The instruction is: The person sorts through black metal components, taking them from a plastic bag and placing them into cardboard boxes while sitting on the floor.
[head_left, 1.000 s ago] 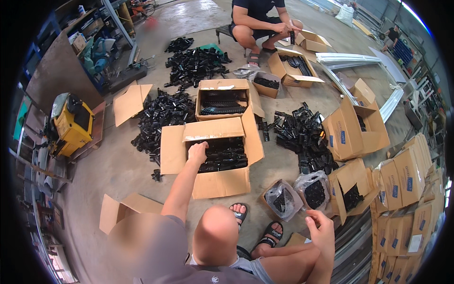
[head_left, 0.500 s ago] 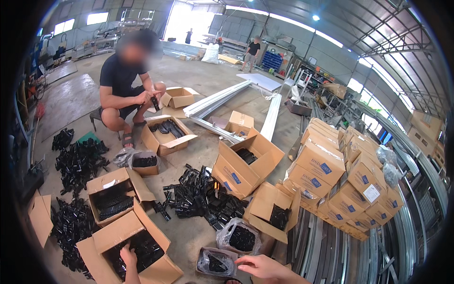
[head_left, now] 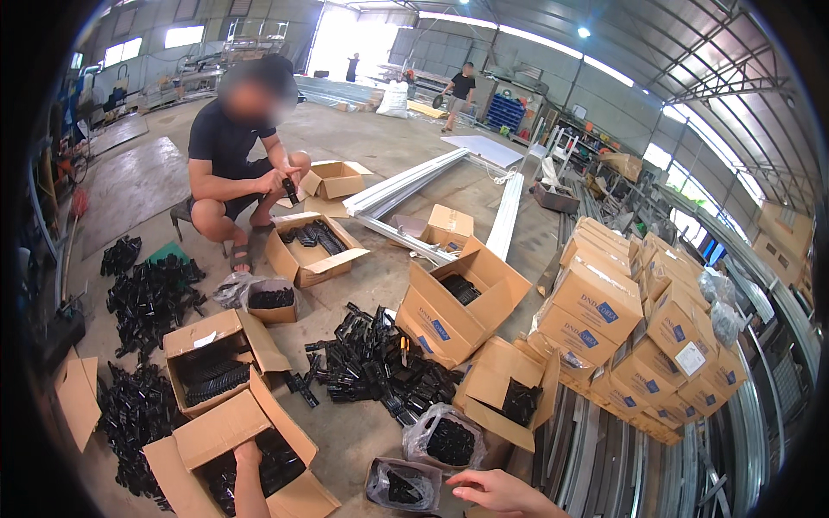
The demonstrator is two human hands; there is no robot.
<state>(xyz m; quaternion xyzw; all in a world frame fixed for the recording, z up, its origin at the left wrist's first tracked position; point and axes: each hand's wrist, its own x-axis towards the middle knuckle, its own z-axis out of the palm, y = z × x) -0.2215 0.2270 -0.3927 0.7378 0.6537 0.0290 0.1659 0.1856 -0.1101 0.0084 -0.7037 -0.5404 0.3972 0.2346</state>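
My left hand (head_left: 249,456) reaches down into an open cardboard box (head_left: 223,425) at the lower left. Black plastic parts (head_left: 278,459) fill that box, and the fingers are hidden by its flap and contents. My right hand (head_left: 499,490) hovers at the bottom, fingers loosely stretched out and nothing in them. Just left of it stands a small box (head_left: 373,494) lined with clear plastic, holding small black pieces (head_left: 404,485). A second plastic-lined box (head_left: 416,449) with similar black pieces (head_left: 451,440) sits behind it.
Loose piles of black parts (head_left: 371,358) cover the floor ahead and at left (head_left: 129,423). Open boxes (head_left: 462,298) surround them. A co-worker (head_left: 233,155) sits far left, holding a black part. Stacked cartons (head_left: 596,302) and metal profiles (head_left: 579,449) lie right.
My left hand has moved farther forward and deeper into the box, hiding its fingers. My right hand stays near the small box. A distant person has turned and stepped; the view has shifted slightly.
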